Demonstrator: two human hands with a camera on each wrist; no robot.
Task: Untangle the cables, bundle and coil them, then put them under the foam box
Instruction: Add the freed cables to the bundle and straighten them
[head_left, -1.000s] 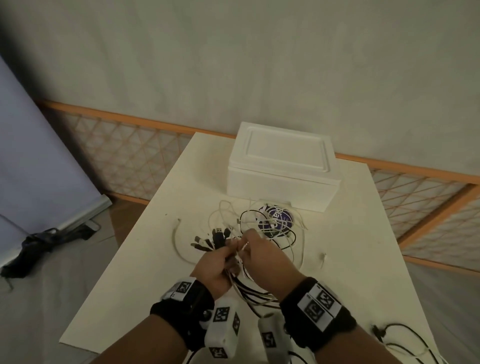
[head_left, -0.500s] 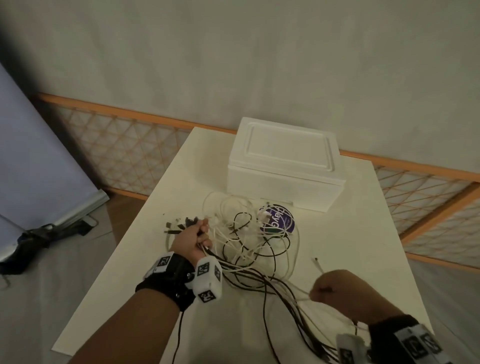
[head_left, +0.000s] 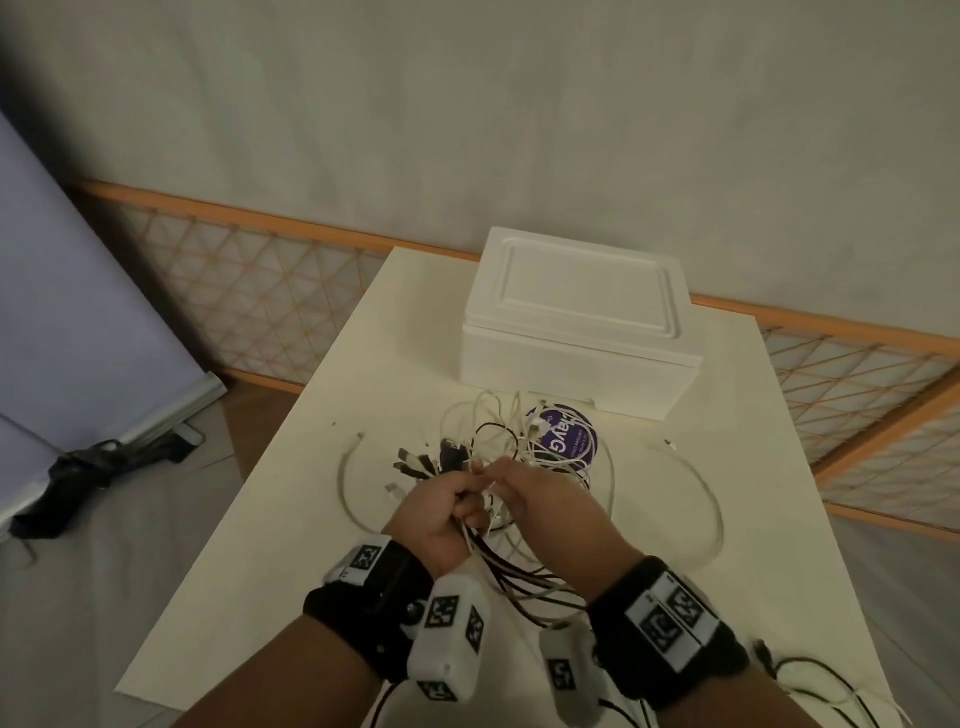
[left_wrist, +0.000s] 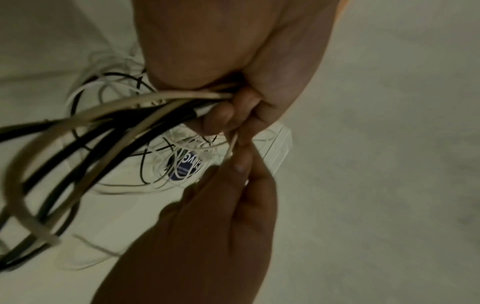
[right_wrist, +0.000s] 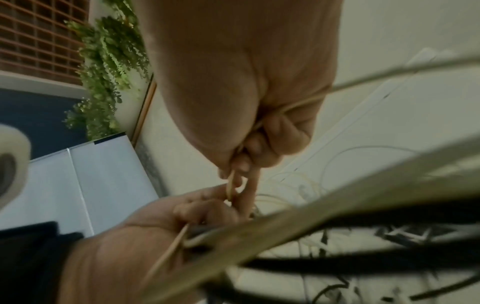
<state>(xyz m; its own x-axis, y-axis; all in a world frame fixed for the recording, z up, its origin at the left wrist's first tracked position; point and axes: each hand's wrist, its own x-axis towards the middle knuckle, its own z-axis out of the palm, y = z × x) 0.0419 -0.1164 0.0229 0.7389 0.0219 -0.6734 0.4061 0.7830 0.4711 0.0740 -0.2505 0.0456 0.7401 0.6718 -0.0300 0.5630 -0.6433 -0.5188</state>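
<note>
The cables (head_left: 519, 467) lie in a loose tangle at the middle of the table (head_left: 291, 519), just in front of the foam box (head_left: 576, 338) and over a purple round label (head_left: 566, 436). Half a second ago the right hand (head_left: 540, 499) was far out at the lower right of the frame, drawing one strand away; now it has come back beside the left hand (head_left: 441, 509). I judge that one more cable end is being added to the bundle, so untangling and gathering still go on, and coiling is not begun.

The left hand is clenched round a bunch of black and white cables, the plugs fanning out above it. The right hand pinches a thin white cable (left_wrist: 232, 146) with its fingertips.

The wrist views are blurred. How many cables the bundle holds, I cannot tell. More cables at the lower right corner are cut off by the frame.
</note>
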